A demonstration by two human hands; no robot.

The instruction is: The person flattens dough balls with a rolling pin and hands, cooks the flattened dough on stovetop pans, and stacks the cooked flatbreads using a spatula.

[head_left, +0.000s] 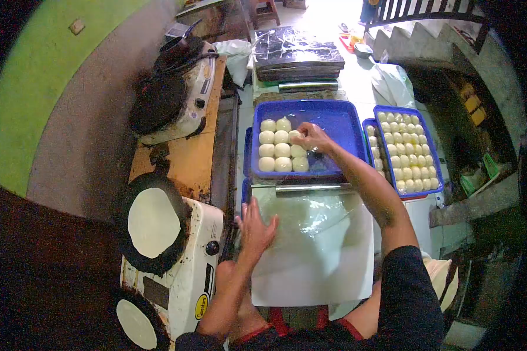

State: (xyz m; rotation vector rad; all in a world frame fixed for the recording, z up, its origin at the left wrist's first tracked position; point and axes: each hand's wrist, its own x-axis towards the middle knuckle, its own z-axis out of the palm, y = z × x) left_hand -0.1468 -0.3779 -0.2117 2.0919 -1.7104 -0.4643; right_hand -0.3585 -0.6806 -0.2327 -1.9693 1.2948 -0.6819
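Note:
In the blue tray (348,120), round white dough balls (266,137) sit in close rows on the left side. My right hand (313,138) reaches into the tray, its fingers closed on a dough ball (295,137) at the right edge of the group. My left hand (257,227) hovers by the left edge of a pale, shiny work board (310,275), fingers spread and holding nothing. A metal rod (316,188) lies across the board's far end, just in front of the tray.
To the left, flat dough rounds (153,222) lie on dark pans over a white two-burner stove (202,257). Another stove (187,111) stands behind it. At right is a second blue tray (436,182) of dough balls. A black-covered stack (298,55) is at the back.

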